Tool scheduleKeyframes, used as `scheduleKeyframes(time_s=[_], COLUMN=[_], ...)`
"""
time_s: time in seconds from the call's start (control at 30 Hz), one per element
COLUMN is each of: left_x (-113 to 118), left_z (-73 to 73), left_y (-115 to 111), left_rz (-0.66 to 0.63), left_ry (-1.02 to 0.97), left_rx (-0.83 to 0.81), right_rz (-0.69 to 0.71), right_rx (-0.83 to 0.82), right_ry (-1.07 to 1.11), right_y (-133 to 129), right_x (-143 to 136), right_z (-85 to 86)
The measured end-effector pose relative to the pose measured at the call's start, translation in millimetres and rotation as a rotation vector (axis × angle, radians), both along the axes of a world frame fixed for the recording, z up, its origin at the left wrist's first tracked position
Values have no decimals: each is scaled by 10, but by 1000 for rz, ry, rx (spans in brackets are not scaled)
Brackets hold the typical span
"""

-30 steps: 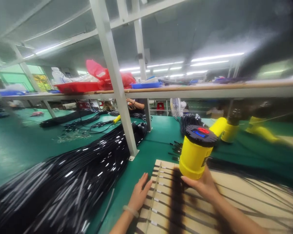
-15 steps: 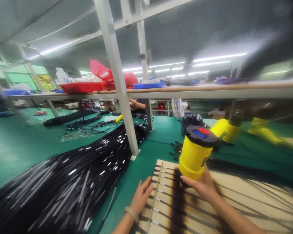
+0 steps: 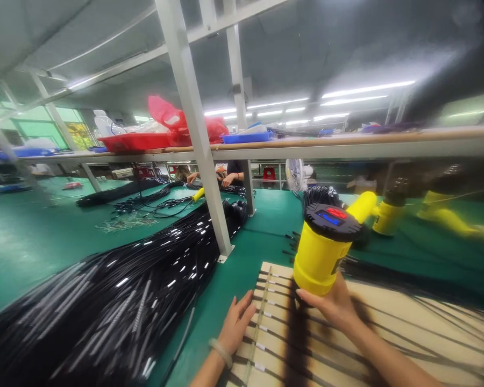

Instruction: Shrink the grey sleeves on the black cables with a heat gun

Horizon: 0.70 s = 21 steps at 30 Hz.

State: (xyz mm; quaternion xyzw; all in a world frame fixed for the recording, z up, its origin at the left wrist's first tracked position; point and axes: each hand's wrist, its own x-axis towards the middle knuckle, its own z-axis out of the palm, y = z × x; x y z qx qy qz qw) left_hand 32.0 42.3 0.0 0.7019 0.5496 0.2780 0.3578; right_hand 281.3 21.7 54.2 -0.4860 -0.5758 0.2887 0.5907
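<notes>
A yellow heat gun (image 3: 321, 257) with a black cap, a small blue display and a red patch stands upright over a pale board (image 3: 387, 301). My right hand (image 3: 334, 306) is closed round its lower end. Black cables (image 3: 280, 332) with white sleeves lie side by side across the board, under a thin strip. On the board's left edge rests my left hand (image 3: 236, 324), fingers spread, touching the edge by the cable ends and holding nothing. A dark scorched-looking band runs down the board below the gun.
A large bundle of black cables (image 3: 116, 290) fills the left of the green table (image 3: 32, 226). A metal post (image 3: 201, 140) rises ahead, under a shelf with a red tray (image 3: 137, 142). Beyond are a co-worker's hands (image 3: 229, 178), a fan (image 3: 295, 174) and another yellow tool (image 3: 388, 216).
The view has shifted slightly. More of the co-worker's hands and body shows behind the post. My hands and the heat gun hold nearly the same places over the board.
</notes>
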Motion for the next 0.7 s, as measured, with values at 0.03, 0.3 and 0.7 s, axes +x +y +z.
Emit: scheduleKeyframes(time_s=[0.03,0.3,0.7], left_x=[2,-1,9], left_z=[1,-3,-7], left_y=[-2,5,2], left_rz=[3,11,20], left_ry=[-4,0,4], left_rx=[5,8,-5], right_rz=[8,9,0], right_rx=[1,9,-3], right_ry=[1,37,17], right_y=[4,14,5], right_x=[-1,-26,-53], right_z=[3,6,40])
